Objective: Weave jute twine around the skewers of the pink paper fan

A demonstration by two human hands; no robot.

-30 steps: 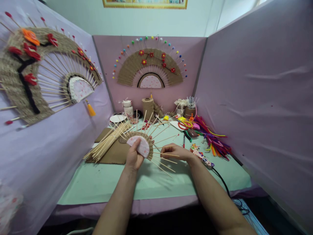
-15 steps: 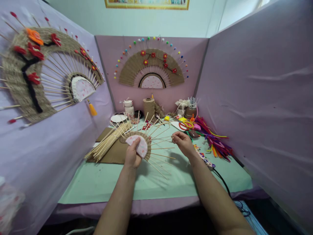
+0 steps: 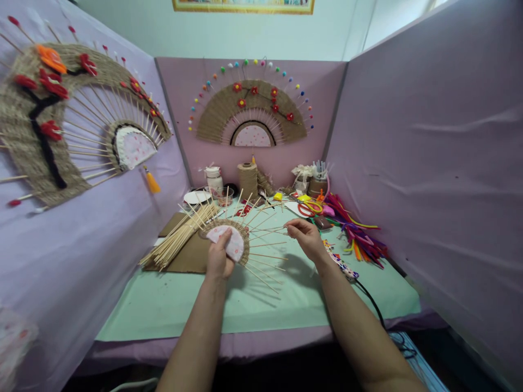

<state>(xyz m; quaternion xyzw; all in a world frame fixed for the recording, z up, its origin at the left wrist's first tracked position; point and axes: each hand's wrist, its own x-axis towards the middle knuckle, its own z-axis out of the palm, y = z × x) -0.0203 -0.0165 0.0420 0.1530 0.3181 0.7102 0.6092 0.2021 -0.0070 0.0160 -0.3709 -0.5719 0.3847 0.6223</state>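
Observation:
A small half-round fan has a pale pink floral cloth centre, a woven twine band and thin wooden sticks spreading outward. My left hand grips it, thumb on top of the cloth and the other fingers mostly hidden underneath. To the right, my right hand is closed in a pinch at the outer ends of the sticks. Between its fingertips is a thin strand that runs back to the woven band; whether it is twine or a stick is hard to tell.
A bundle of sticks lies on cardboard at left. Behind stand a twine spool and a white jar. Coloured pipe cleaners and a floral-patterned tool with a black cord lie right. Finished fans hang on the partitions.
The view has shifted slightly, so the scene sits a little further left. Both hands keep their holds, and the fan's tilt is nearly the same.

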